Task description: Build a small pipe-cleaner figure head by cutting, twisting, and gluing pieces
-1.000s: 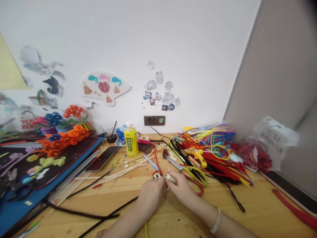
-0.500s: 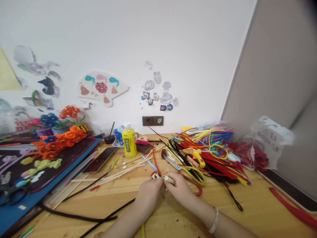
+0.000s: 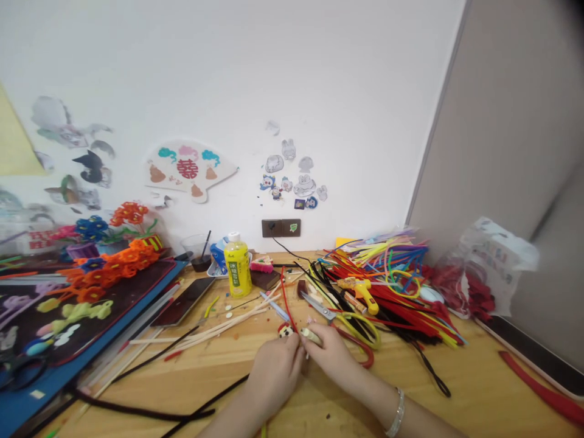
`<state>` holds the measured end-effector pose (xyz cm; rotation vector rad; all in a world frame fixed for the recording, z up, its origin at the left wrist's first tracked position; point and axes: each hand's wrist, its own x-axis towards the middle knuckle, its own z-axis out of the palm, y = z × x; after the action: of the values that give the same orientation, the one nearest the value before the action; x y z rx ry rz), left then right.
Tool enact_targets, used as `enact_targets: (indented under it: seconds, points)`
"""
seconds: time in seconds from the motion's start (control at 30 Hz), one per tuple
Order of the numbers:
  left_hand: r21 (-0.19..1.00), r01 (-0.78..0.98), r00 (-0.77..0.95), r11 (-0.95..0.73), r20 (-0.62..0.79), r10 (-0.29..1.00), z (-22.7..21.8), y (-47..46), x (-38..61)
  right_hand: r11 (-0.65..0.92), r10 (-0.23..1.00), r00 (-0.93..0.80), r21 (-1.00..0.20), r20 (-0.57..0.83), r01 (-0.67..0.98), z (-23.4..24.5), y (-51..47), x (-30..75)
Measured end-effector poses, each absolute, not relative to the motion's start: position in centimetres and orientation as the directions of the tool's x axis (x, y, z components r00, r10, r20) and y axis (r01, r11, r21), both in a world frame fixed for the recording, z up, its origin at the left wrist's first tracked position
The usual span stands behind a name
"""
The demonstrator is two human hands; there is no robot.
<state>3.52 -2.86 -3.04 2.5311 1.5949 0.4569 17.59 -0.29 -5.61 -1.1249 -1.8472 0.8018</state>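
My left hand (image 3: 275, 365) is closed at the centre front of the table. Just beyond its fingers shows a small red and cream figure (image 3: 286, 330) with dark spots like eyes, partly covered by the hand. A red pipe cleaner (image 3: 287, 299) rises from between my hands and leans away toward the wall. My right hand (image 3: 329, 350), with a sparkly bracelet on its wrist, is curled around a short cream-coloured piece (image 3: 310, 334) whose kind I cannot make out. The fingertips of both hands meet, hiding what is pinched there.
Scissors with yellow handles (image 3: 353, 322) and a yellow glue gun (image 3: 362, 291) lie to the right, by a heap of coloured pipe cleaners (image 3: 401, 310). A yellow bottle (image 3: 238, 267) stands behind. Left are a phone (image 3: 183, 302), pale sticks (image 3: 219, 327) and orange pipe-cleaner flowers (image 3: 114, 267).
The view has tilted slightly upward, so the things on the table sit a little lower. Both hands stay together with only a slight shift of the fingers.
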Motion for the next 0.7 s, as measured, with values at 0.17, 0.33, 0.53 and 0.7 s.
enact_targets:
  seconds: [0.17, 0.33, 0.53, 0.7]
  points:
    - [0.257, 0.879, 0.366, -0.402, 0.178, 0.913, -3.01, -2.58, 3.5, 0.4, 0.912, -0.257, -0.829, 0.319, 0.391, -5.41, -0.28, 17.63]
    - [0.235, 0.897, 0.345, -0.375, 0.159, 0.925, -2.86, -2.32, 3.42, 0.409, 0.908, -0.247, -0.84, 0.337, 0.357, -5.3, -0.26, 17.75]
    - [0.194, 0.908, 0.345, -0.371, 0.155, 0.926, -2.77, -2.43, 3.65, 0.424, 0.9, -0.262, -0.836, 0.348, 0.347, -5.55, -0.16, 17.68]
    - [0.187, 0.896, 0.376, -0.403, 0.164, 0.912, -2.84, -2.46, 3.72, 0.431, 0.897, -0.273, -0.825, 0.348, 0.365, -5.58, -0.26, 17.69]
